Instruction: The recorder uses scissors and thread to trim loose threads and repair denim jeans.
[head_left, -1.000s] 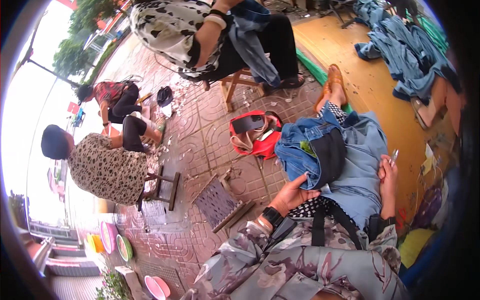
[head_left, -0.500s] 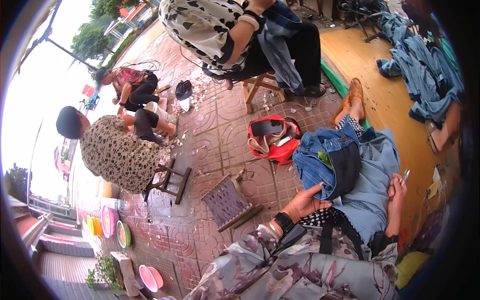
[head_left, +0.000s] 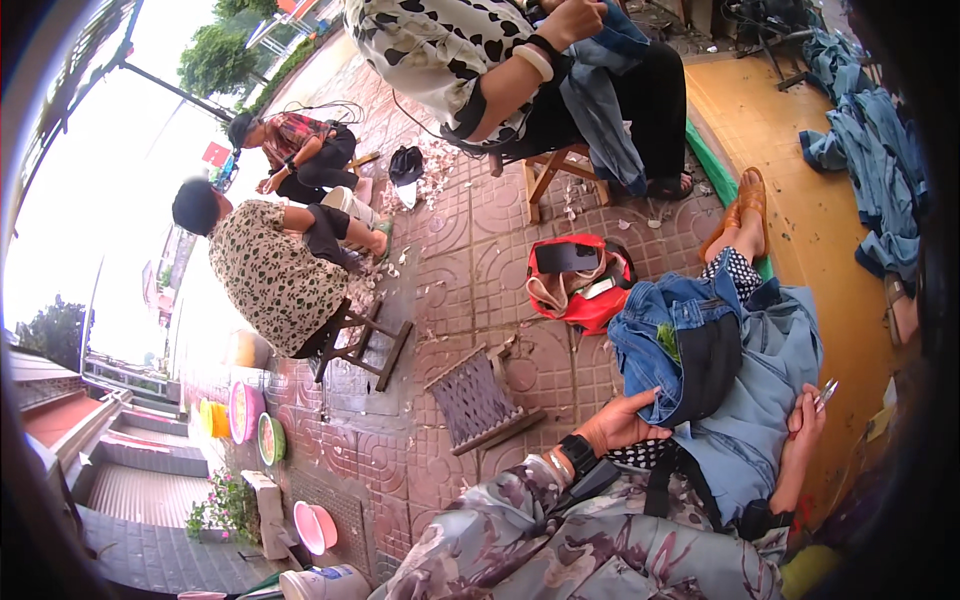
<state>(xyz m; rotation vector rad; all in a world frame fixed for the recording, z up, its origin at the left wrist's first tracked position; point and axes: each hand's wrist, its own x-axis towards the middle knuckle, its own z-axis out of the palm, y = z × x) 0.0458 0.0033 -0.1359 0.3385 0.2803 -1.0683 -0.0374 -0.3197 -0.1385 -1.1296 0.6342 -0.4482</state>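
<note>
A pair of blue denim jeans (head_left: 765,370), lighter in the legs, lies across my lap with its dark waistband lining (head_left: 712,368) turned toward me. My left hand (head_left: 625,422) pinches the near edge of the waistband between thumb and fingers. At the right side of the jeans, my right hand (head_left: 803,425) is closed around a small silver metal tool (head_left: 827,393), its tip sticking up past the fingers. The tool's exact kind is too small to make out. A green tuft (head_left: 667,341) shows on the denim beyond my left hand.
A red bag (head_left: 600,310) with a black phone (head_left: 568,257) on it lies beyond the jeans. Left of my lap is a low woven stool (head_left: 475,400). A person (head_left: 480,80) handles denim ahead; two more people sit far left. More denim (head_left: 875,150) lies on the board at right.
The whole scene has shifted to the right in the picture as my head turned left. My hands keep the same holds on the jeans and the metal tool.
</note>
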